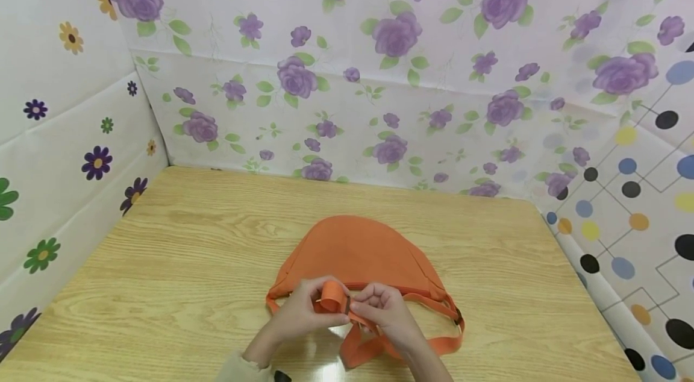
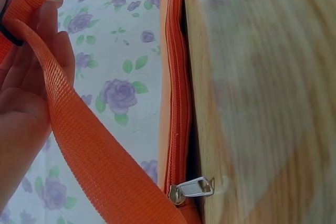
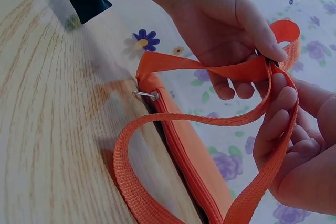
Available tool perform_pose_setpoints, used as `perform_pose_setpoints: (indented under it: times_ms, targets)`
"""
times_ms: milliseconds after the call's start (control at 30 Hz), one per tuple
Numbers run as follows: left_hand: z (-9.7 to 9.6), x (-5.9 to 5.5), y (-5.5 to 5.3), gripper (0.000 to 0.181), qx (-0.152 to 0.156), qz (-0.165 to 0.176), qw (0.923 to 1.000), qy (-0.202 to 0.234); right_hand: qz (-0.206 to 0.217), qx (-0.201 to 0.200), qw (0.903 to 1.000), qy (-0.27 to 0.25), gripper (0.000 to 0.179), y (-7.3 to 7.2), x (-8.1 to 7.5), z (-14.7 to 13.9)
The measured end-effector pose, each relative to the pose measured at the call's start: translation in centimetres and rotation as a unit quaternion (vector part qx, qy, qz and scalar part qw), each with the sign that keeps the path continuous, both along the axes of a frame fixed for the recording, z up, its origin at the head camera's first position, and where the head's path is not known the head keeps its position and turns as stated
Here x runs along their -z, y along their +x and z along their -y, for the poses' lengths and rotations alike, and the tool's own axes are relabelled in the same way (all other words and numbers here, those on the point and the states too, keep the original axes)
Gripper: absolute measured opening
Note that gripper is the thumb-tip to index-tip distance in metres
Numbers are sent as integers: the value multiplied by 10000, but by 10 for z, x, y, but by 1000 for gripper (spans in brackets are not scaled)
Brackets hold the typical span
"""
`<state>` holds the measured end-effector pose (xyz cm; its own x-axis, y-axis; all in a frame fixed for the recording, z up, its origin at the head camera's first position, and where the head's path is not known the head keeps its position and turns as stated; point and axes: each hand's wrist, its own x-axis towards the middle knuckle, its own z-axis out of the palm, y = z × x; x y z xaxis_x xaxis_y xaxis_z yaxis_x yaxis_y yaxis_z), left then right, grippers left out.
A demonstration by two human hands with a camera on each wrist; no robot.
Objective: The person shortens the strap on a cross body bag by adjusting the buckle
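Note:
An orange waist bag [image 1: 355, 252] lies on the wooden table, its zipper side toward me. Above its near edge, my left hand [image 1: 303, 313] pinches the orange strap [image 3: 231, 71] at a small black slider buckle [image 1: 347, 305]. Past the buckle the strap bends into a loop [image 1: 332, 295]. From the other side, my right hand [image 1: 391, 314] grips the webbing close to the buckle, fingers curled, as the right wrist view shows. More of the strap hangs below the hands in folds. A metal zipper pull [image 2: 195, 187] sits at one end of the red zipper [image 2: 177, 87].
The wood-grain table [image 1: 179, 249] spreads around the bag. Floral sheeting [image 1: 347, 117] stands behind it, with patterned sheets at left and right. At the table's right, the strap [image 1: 452, 340] curves out from the bag past another black fitting [image 1: 458, 317].

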<state>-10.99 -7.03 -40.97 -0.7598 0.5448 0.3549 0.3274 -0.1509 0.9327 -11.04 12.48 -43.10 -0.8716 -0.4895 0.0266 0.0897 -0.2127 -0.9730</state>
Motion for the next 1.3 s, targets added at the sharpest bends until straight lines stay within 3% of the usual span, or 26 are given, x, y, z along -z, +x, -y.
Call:
perform_pose_setpoints:
  times_ms: [733, 1100, 1300]
  targets:
    - [2, -5, 1, 22, -388, -68, 9989, -262, -65, 70, 9993, 360, 5, -3, 5, -6]
    - [6, -4, -2, 23, -471, -189, 9986, -171, 243, 155, 9985, 458, 3, 0, 10, -16]
    - [7, 9, -7, 23, -433, -276, 9986, -84, 256, 152, 9986, 429, 5, 0, 10, -17]
